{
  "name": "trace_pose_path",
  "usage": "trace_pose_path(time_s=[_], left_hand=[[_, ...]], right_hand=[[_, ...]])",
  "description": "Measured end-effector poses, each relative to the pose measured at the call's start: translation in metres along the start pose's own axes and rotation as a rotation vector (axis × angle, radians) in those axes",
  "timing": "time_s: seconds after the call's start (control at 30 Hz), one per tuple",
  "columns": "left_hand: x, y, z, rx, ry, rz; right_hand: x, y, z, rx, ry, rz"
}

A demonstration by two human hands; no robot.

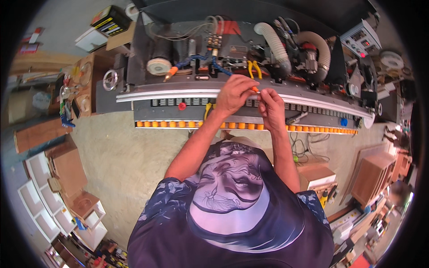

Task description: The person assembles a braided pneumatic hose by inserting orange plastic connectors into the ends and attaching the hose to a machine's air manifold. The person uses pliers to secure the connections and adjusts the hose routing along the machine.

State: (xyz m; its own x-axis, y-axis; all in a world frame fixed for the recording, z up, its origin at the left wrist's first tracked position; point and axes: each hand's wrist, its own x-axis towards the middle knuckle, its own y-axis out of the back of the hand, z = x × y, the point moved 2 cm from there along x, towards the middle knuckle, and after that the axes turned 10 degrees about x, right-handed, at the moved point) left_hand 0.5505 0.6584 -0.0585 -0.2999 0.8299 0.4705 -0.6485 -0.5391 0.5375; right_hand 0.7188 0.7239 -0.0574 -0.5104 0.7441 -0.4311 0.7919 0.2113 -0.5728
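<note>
The work in hand looks partway through: the small orange piece (pixel 255 89) is off the machine bed (pixel 178 84) and up between the 2 hands, while nothing shows it fitted to another part, so any joining or adjusting seems left to do. The yellow-handled pliers (pixel 254 70) lie unused just beyond the hands. The piece sits at the fingertips, above the silver rail (pixel 170 94): the left hand (pixel 247 89) has its fingers bent inward, apparently pinching it, and the right hand (pixel 267 99) has curled fingers at its right end; I cannot tell whether these grip it too
</note>
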Motion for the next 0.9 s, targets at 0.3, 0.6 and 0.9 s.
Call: trace_pose_path(time_s=[0.3, 0.6, 0.9], left_hand=[[-0.005, -0.001, -0.003, -0.028, 0.014, 0.038], [-0.008, 0.001, -0.004, -0.020, 0.033, 0.027], [0.004, 0.002, 0.001, 0.012, -0.016, -0.056]], right_hand=[[-0.001, -0.011, -0.004, -0.519, 0.228, -0.011], [0.003, -0.009, -0.017, -0.565, 0.149, -0.061], [-0.008, -0.027, -0.016, -1.029, 0.710, -0.002]])
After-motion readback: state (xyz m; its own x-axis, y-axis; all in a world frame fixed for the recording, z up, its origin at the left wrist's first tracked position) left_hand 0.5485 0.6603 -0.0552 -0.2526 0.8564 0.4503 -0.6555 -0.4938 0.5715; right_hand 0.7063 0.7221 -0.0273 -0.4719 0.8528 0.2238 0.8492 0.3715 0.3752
